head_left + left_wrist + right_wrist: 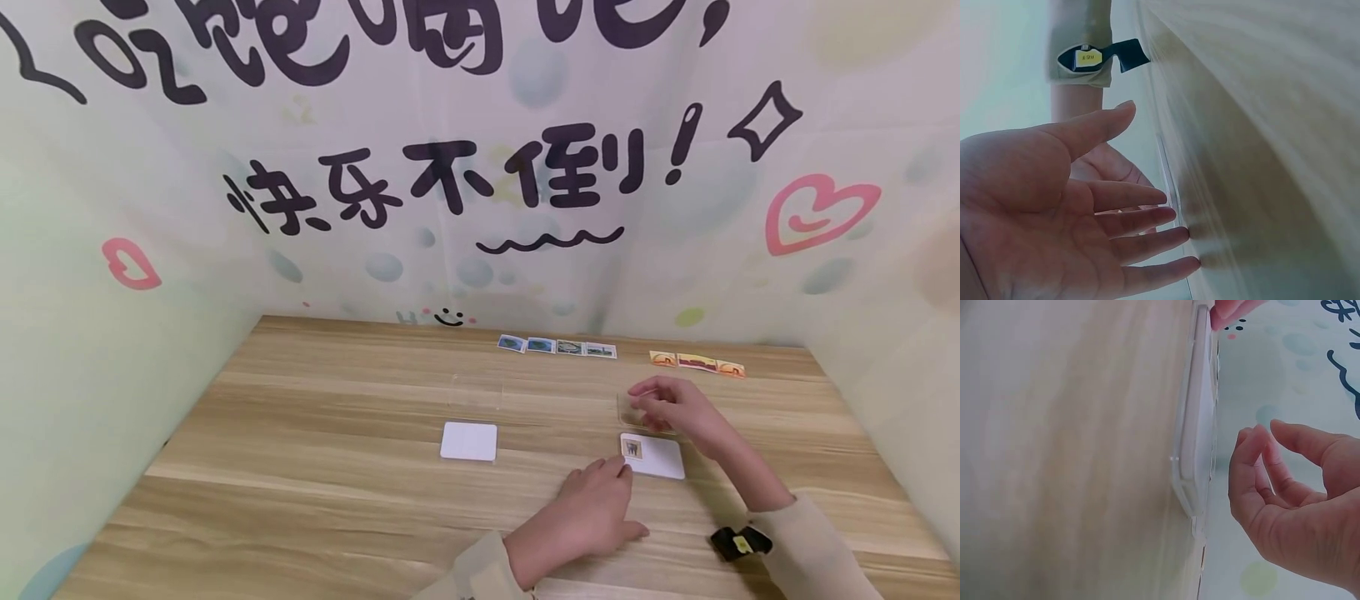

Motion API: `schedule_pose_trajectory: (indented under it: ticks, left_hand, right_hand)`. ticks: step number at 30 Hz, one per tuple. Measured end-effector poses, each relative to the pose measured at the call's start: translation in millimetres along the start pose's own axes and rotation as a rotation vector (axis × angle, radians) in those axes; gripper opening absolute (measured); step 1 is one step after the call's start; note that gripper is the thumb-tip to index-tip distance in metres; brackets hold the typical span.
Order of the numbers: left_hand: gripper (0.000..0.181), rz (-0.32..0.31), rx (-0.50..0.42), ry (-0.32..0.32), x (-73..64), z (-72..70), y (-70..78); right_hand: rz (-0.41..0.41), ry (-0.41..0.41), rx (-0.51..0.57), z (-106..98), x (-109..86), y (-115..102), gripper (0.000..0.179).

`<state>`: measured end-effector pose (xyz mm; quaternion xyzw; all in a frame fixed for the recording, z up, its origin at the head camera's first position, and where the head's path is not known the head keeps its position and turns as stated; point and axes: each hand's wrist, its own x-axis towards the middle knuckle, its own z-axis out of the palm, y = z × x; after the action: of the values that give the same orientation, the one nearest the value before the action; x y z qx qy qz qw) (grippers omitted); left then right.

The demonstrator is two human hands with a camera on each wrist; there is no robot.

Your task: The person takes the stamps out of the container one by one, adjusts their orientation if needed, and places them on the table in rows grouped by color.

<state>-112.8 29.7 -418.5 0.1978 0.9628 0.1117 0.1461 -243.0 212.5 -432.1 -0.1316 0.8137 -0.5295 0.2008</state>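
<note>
A white card [663, 460] with a small brown stamp [632, 449] at its left end lies on the table. In the head view my left hand [581, 510] has its fingertips at the card's lower left edge. The left wrist view shows this hand's fingers [1147, 247] extended, tips against the surface. My right hand [678, 410] hovers above a clear plastic cover [624, 410] just behind the card. Its fingers are loosely bent, with thumb and forefinger [1254, 447] close together. Nothing shows between them in the right wrist view, where the card [1194, 431] lies beside the hand.
A second white card [468, 441] lies to the left, with a faint clear cover [477, 392] behind it. Several bluish stamps [542, 345] line the table's back edge. Three orange and red stamps [697, 362] lie to their right. A printed cloth [360, 275] hangs behind.
</note>
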Motion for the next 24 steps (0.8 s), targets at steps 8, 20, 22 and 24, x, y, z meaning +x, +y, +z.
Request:
schedule_pose_trajectory:
  ticks: [8,20,22,24]
  left_hand:
    - [0.063,0.021,-0.033,0.075,2.3,-3.8,-3.2]
    - [0.051,-0.04,-0.244,0.17,22.2,-5.9,-12.2]
    - [0.048,-0.05,-0.307,0.182,25.5,-5.6,-13.7]
    - [0.043,-0.043,-0.347,0.201,28.6,-5.6,-15.5]
  right_hand:
    - [0.02,-0.011,0.008,-1,-7.4,0,0.036]
    - [0.037,-0.025,-0.004,2,-17.9,-2,0.034]
    - [0.042,-0.021,-0.013,3,-19.8,-2,0.034]
    - [0.044,-0.019,-0.021,3,-21.1,-2,0.033]
